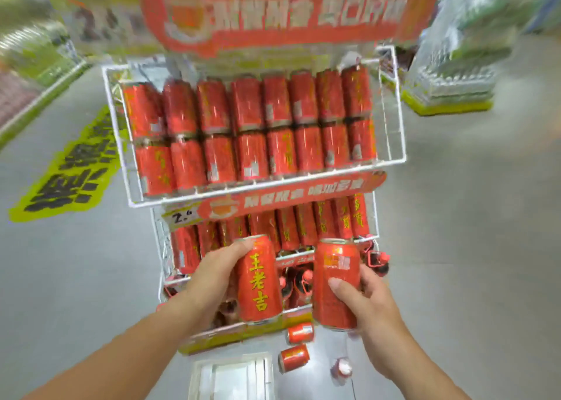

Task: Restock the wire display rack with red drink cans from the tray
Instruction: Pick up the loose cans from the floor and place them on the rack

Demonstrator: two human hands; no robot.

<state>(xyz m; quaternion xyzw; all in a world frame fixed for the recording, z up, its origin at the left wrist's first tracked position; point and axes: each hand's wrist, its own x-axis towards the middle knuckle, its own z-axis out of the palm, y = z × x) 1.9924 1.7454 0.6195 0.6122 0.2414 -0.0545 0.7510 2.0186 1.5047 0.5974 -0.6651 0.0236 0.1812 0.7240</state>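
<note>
Red aluminium fills both hands. Fingers (243, 246) of the left hand (217, 269) wrap round the left can (258, 281), which stands upright with its yellow lettering facing the camera. The right hand (375, 304) grips the right can (334, 278) from its right side with the thumb across the front; this can is upright too and shows its label panel. The two cans are held side by side, apart, in front of the lower part of the white wire rack (212, 191). Behind them the lower cans (306, 225) lean in a row. Higher up, the upper cans (252, 132) lie in two full rows. Below the hands, loose cans (294, 358) lie on the grey floor (470, 248), just beside a pale, blurred tray (233, 375). A red banner (273, 14) tops the rack.
</note>
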